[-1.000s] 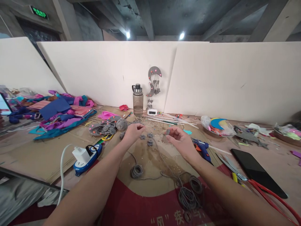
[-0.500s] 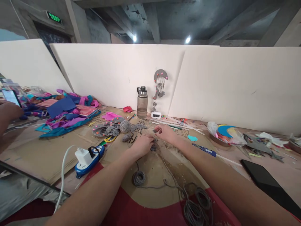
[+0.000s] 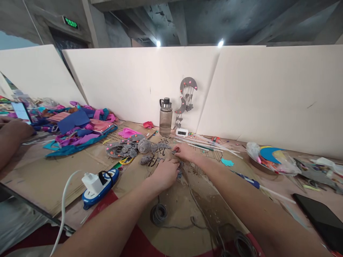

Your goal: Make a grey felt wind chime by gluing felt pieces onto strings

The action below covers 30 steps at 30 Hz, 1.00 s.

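My left hand rests low over the cardboard, its fingers bent together at small grey felt pieces. What its fingertips hold is hidden. Just beyond it, my right hand pinches a small grey piece, seemingly felt. Grey cord runs from near my hands toward the front edge. One coil of it lies below my left wrist. To the left sit a ball of grey yarn, a smaller wound bundle and a grey felt crescent with coloured dots.
A water bottle and a small digital clock stand at the back by the white board. At left are a blue power strip and a pile of coloured felt. A phone and a filled bowl lie right. Another person's hand is far left.
The view has shifted slightly. My left hand has flattened a little over the grey pieces and moved nearer. My right hand keeps its pinch and has drawn slightly left relative to the clock.
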### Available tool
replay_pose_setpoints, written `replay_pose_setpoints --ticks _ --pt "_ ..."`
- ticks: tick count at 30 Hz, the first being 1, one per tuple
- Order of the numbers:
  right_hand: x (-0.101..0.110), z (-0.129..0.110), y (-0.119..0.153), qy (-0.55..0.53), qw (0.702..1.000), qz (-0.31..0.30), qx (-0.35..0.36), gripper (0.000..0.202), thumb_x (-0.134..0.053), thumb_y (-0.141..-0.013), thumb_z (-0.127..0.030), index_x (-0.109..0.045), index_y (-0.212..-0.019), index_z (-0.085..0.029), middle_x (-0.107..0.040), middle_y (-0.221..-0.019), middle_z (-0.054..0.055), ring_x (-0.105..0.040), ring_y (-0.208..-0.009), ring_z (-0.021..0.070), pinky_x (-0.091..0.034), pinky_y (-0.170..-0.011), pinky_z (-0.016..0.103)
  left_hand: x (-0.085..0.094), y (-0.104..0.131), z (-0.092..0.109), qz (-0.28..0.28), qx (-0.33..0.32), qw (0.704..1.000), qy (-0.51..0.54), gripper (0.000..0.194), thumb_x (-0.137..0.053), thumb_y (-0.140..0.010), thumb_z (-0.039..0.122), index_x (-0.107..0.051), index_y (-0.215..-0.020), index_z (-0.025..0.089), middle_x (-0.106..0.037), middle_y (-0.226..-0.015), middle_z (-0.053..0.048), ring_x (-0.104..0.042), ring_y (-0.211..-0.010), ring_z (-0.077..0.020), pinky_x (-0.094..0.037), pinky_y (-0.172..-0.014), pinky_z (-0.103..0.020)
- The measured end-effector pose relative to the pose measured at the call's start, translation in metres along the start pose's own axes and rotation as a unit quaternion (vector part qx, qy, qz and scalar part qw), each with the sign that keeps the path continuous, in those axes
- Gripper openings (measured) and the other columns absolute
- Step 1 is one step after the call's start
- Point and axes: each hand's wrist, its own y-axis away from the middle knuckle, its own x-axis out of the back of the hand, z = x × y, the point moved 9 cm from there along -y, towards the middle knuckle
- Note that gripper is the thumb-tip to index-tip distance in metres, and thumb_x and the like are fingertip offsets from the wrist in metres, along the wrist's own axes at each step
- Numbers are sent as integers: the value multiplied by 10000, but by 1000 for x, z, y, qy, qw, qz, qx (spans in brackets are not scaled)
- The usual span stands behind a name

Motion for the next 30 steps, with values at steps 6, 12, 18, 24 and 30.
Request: replay_pose_setpoints --ticks 6,12,18,24,30 --pt "-4 5 -12 -8 1000 -23 -4 232 -667 -700 -139 -724 -922 -173 -699 -788 12 -597 -674 133 -425 -605 219 -1 4 6 0 12 1000 9 340 -386 -908 242 -597 -1168 183 -601 -1259 -99 -534 -1134 -292 -420 -924 -458" --pt "-5 5 -17 -30 999 -24 2 172 -694 -662 -109 -714 -818 -178 -701 -787 3 -615 -729 144 -442 -636 216 9 -1 -7 34 46 996 67 340 -401 -883 182 -623 -1141 171 -630 -1197 -97 -552 -1106 -259 -410 -966 -402" --pt "-5 9 -15 -42 999 -5 -2 180 -706 -669 -158 -685 -847 -172 -688 -795 16 -604 -727 151 -454 -650 238 17 -8 -34 99 83 987 91 397 -466 -878 239 -578 -1254 178 -580 -1223 -119 -514 -1151 -245 -392 -1002 -359" --pt "-5 11 -14 -37 999 -1 -5 219 -678 -666 -118 -672 -879 -171 -679 -799 11 -604 -728 142 -463 -674 243 2 -9 -34 53 90 994 40 489 -451 -894 356 -481 -1374 264 -553 -1223 -124 -491 -1155 -307 -395 -966 -457" --pt "0 6 -13 -18 1000 -9 -3 167 -662 -666 -110 -688 -817 -175 -687 -771 3 -608 -707 143 -444 -625 218 -1 -8 -31 42 77 996 23 350 -467 -877 354 -644 -1166 269 -569 -1230 -95 -469 -1147 -324 -388 -956 -495"
